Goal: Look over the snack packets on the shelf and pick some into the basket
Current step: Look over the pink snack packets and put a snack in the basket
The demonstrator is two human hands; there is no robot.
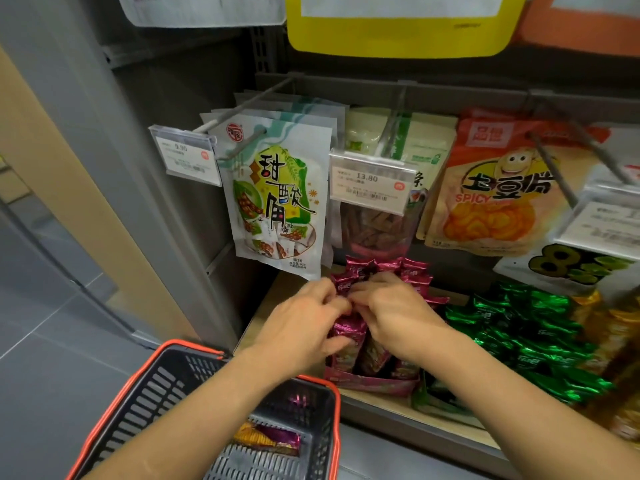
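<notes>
It was a shop, a small grocery by the look of it. Snack bags (277,195) hung in rows from metal hooks (242,105), each tipped with a printed price tag (372,183) and barcode. Boxes of small packets (526,327) filled the shelf (381,402) below, and a red-rimmed shopping basket (121,398) stood in front.

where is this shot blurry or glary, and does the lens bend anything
Head view: the middle is sharpest, with the hanging white bag readable; the green packets and right edge go soft and smeared; the left hand and right hand, gripping pink packets, are slightly blurred; mild sheen on the price tag; the grey shelf post leans from wide-angle distortion.
</notes>
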